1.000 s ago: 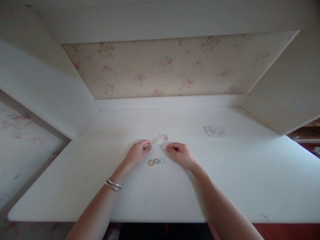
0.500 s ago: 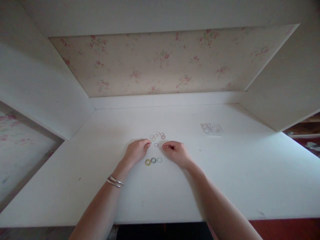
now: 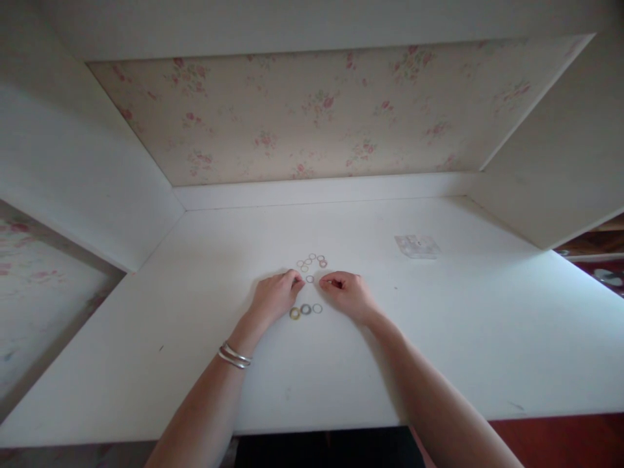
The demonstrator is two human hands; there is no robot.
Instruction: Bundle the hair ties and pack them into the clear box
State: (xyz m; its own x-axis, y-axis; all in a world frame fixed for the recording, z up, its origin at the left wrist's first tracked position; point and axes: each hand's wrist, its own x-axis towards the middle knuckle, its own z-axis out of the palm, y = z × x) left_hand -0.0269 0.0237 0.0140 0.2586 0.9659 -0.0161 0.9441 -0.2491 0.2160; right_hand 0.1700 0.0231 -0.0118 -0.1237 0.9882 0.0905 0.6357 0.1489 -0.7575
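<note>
Where the lone ring point(image 3: 310, 283) lies: flat on the tabletop point(image 3: 439, 338), in the gap between the two hands, just beside the left fingertips and near the right ones.
Left hand point(image 3: 277, 296): immediately left of the lone ring, its grip drawn in, thumb and forefinger close together; whether something is pinched there, I cannot tell.
Right hand point(image 3: 350, 298): just right of the lone ring, its grip curled round a dark hollow; I cannot tell whether the tips meet or hold anything.
Row of three: nearer the person than the lone ring and close together, from left to right a gold-coloured ring point(image 3: 291, 314), a dark grey ring point(image 3: 302, 311) and a thin pale ring point(image 3: 317, 313).
Cluster of thin rings point(image 3: 311, 259): just beyond the lone ring, in a loose arc.
Silver bangles point(image 3: 234, 356): on the left wrist, nearer the person and left of the lone ring.
Clear plastic case point(image 3: 418, 247): well right of the lone ring and beyond it, bearing a dark mark too small to read.
Tabletop finish: white, with a short dark mark point(image 3: 161, 348) well left of the lone ring.
Floral wallpaper point(image 3: 292, 117): well beyond the lone ring, pink blooms on cream, framed by white panels point(image 3: 546, 156).
</note>
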